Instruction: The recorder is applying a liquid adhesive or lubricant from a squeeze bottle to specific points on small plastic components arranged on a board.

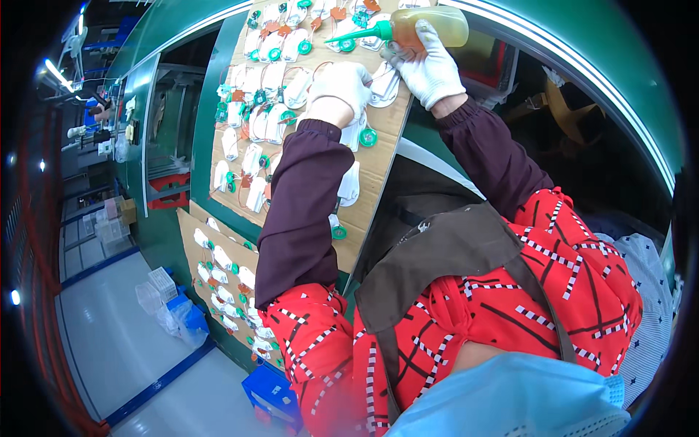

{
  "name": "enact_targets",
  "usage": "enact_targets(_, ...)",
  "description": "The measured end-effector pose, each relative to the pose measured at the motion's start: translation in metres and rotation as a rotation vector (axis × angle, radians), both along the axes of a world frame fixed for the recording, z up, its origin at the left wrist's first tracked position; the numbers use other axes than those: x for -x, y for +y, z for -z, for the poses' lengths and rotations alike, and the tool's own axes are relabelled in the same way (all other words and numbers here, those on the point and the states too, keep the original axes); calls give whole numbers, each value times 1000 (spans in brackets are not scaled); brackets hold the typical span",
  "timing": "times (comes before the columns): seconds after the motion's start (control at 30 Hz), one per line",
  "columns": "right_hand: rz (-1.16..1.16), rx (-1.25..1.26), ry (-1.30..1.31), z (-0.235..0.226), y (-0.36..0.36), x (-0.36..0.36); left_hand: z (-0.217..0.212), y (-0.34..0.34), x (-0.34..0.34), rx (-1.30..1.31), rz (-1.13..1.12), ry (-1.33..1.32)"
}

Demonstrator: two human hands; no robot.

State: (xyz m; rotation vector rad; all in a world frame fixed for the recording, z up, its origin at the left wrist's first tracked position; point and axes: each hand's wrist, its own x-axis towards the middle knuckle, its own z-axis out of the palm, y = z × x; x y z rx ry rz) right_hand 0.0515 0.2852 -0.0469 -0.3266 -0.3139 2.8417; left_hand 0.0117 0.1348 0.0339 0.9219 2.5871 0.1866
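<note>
My right hand (431,71), in a white glove, is closed around a clear squeeze bottle (453,28) of yellowish liquid. The bottle lies nearly level, and its long green nozzle (362,34) points left over the parts. My left hand (341,86), also gloved, is down among white plastic pieces (384,85) on a cardboard sheet (397,120). Its fingers curl under and are mostly hidden, so anything in them cannot be made out. Green round parts (368,138) and thin reddish wires go with many of the white pieces.
A second cardboard sheet (191,231) with similar pieces lies nearer, to the left, on the green table (162,251). Clear plastic boxes (151,295) and blue bins (271,393) stand beyond the table's left side. A metal-edged opening (539,102) lies right of my right arm.
</note>
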Motion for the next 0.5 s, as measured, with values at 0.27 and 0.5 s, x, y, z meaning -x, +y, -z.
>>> enact_targets(0.27, -4, -93, 1, 19, -1, 7, 39, -14, 13, -433, -334, -164)
enact_targets(0.5, 51, -75, 170, 9, 28, -10, 18, -16, 10, -456, -418, -396)
